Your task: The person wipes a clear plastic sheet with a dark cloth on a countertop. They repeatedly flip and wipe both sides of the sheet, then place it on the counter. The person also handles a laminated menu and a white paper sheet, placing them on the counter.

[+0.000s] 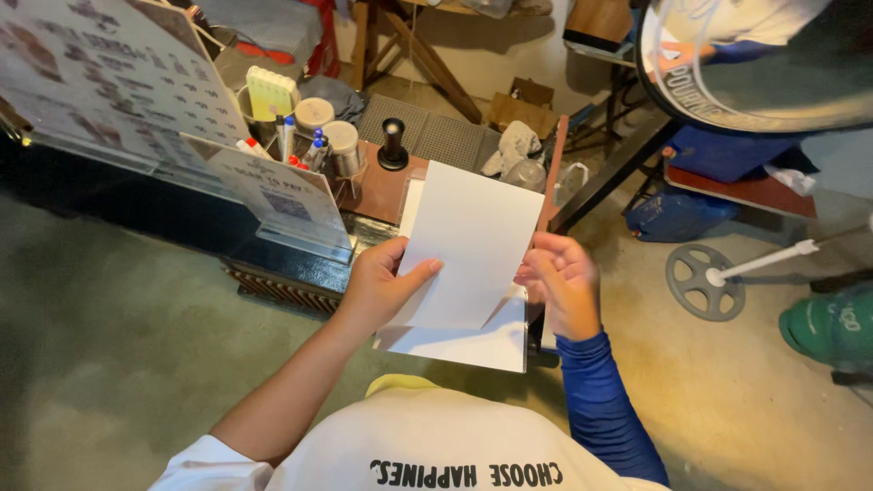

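A: Head view: a white sheet of paper [473, 241] is held up between two hands, tilted slightly, above a second white sheet [473, 345] that lies at the near edge of the counter [382, 195].

B: How is it gripped?

A: The left hand [377, 286] is closed on the sheet's lower left edge, with the thumb laid across the front face and the fingers hidden behind. The right hand [564, 282], in a blue sleeve, is curled at the lower right edge; whether the paper is actually pinched there cannot be told, since the fingertips are folded inward.

B: Why is it held by the edges?

A: Probably so that the face is kept flat and unmarked, and so that the sheet can be lifted clear of the one beneath; a corner of the lower sheet is seen turned up just under the right hand.

B: What is kept on the counter?

A: Toward the far left corner a holder of pens [305, 150] is placed, with round lidded containers [314, 114] beside it and a black knobbed stamp [393, 145] near the middle, all within reach. Clear acrylic sign stands [273, 195] are set along the left edge, facing outward. A round-based stand [705, 282] rests on the floor to the right, well apart.
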